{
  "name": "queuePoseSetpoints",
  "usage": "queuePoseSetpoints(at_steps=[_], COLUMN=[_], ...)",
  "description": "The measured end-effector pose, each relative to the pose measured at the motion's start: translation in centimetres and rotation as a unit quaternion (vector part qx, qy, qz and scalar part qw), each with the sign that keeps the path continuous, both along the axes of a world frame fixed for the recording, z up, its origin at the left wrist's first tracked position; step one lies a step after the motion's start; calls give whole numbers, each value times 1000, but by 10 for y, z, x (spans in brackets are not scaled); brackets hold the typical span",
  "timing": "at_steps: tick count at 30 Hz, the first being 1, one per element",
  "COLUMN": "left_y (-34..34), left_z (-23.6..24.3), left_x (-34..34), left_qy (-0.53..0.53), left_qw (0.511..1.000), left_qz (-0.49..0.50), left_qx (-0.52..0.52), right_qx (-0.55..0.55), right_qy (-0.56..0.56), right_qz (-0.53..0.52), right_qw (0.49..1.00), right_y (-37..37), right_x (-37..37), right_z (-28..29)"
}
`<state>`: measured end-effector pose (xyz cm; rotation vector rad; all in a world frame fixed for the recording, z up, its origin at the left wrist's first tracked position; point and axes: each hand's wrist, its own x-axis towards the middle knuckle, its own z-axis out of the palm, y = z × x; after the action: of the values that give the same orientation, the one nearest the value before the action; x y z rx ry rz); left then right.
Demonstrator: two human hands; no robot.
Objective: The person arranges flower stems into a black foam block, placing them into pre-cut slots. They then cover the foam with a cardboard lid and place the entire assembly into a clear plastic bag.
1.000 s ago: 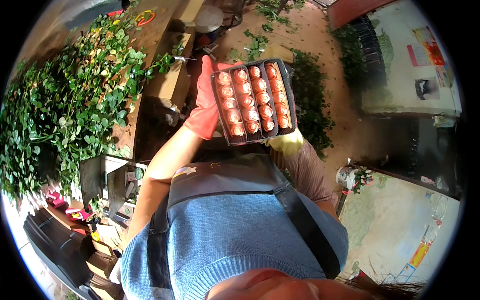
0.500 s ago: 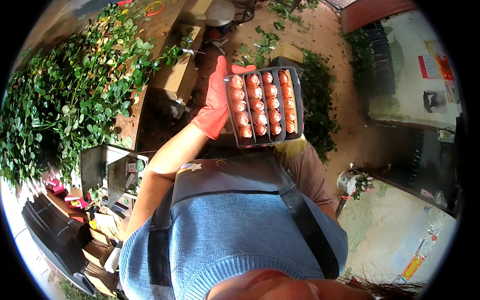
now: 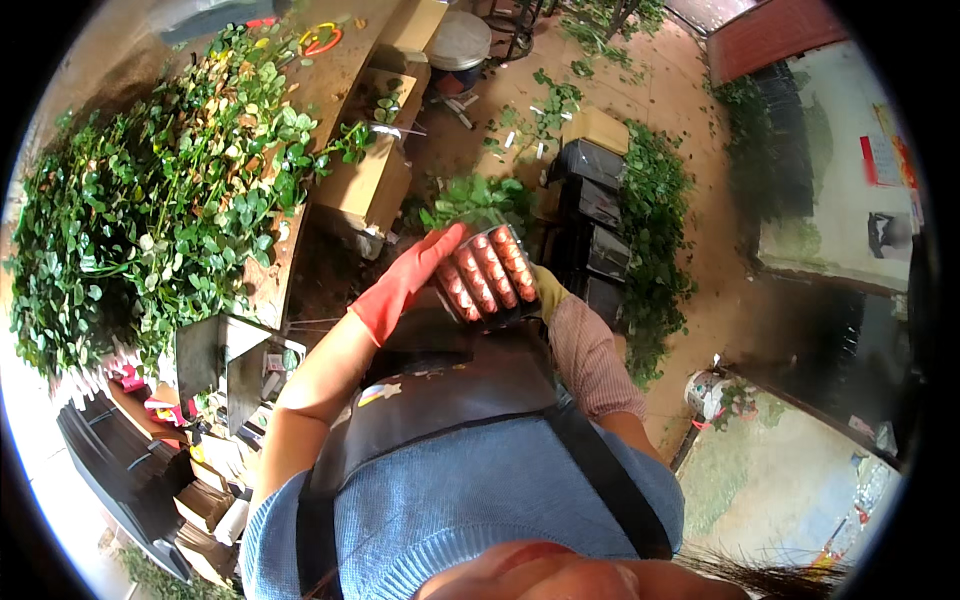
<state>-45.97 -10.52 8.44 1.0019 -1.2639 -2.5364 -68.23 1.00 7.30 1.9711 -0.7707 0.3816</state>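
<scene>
A bunch of pink roses [image 3: 488, 272] is packed in rows, with dark dividers between the rows and clear wrapping around them. It is tilted in front of my apron, flower heads facing up. My left hand [image 3: 408, 283], in a red rubber glove, presses along its left side with the fingers together. On the right side my right hand [image 3: 548, 291], in a yellowish glove, grips it; most of those fingers are hidden behind the bunch. Green leaves [image 3: 478, 200] show just past its far edge.
On the left, a bench [image 3: 275, 285] carries a big heap of leafy stems [image 3: 150, 210]. Cardboard boxes [image 3: 365, 185] stand beside it. Dark wrapped packs [image 3: 597, 205] line up to the right, next to leaves [image 3: 655, 250] on the floor. A lidded bucket [image 3: 460, 42] stands far off.
The bunch has come lower, tilted and turned, and now looks smaller. My left fingers, raised and spread before, now lie against its side. The packs behind have come into sight.
</scene>
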Motion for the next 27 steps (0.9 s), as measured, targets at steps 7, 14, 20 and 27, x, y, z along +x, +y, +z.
queuePoseSetpoints(at_steps=[7, 14, 20, 27], left_y=[-2, -38, -22, 59], left_z=[-54, -165, -227, -169], left_x=[-8, -5, 36, 60], left_qy=[-35, 24, -316, -263], left_qw=[991, 972, 902, 929], left_qz=[97, 224, 267, 258], left_qx=[-81, -71, -123, 44], right_qx=[497, 571, 629, 670], right_qy=[-243, -730, -632, -715], right_qz=[-2, -213, -255, 158], right_qw=[833, 310, 374, -121], right_y=[-22, -87, -88, -44], right_x=[-56, -86, -22, 89], right_z=[-97, -197, -322, -185])
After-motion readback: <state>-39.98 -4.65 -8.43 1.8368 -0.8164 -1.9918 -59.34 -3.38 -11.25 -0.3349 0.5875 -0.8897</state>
